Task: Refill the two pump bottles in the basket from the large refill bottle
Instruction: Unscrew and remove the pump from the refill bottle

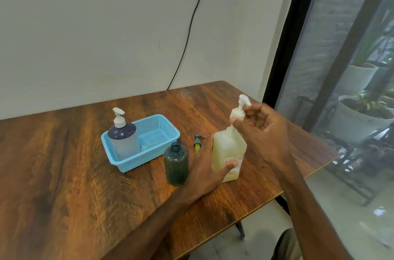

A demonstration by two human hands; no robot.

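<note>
The large refill bottle [226, 149], pale yellow and square, stands on the wooden table [64, 163]. My left hand [205, 168] grips its lower body. My right hand [262, 125] pinches the collar of its white pump [239, 110], which sits raised above the bottle's neck. A small dark green bottle [175, 163] stands open to the left of my left hand, with its pump [197, 141] lying on the table behind it. A grey and dark blue pump bottle [123, 138] stands in the blue basket [157, 149].
The table's right edge [309, 176] runs close beside the refill bottle, with floor below. A glass door with a black frame [285, 31] stands at the right. A black cable [191, 25] hangs down the wall behind the table.
</note>
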